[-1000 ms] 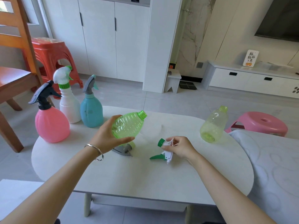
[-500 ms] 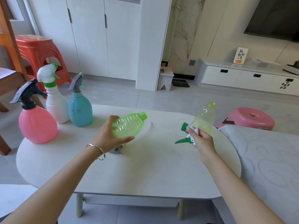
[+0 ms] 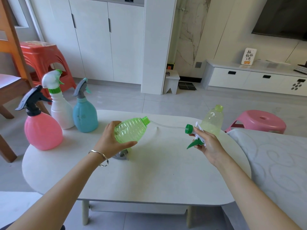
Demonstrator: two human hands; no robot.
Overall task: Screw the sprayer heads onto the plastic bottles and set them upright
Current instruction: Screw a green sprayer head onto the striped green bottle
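Past my white oval table stand white cabinets, and a small sign on the low sideboard bears Chinese characters I cannot read. My left hand is wrapped around the green bottle, tilted with its neck toward my right hand, which pinches the green-and-white sprayer head; its dip tube reaches the bottle's mouth.
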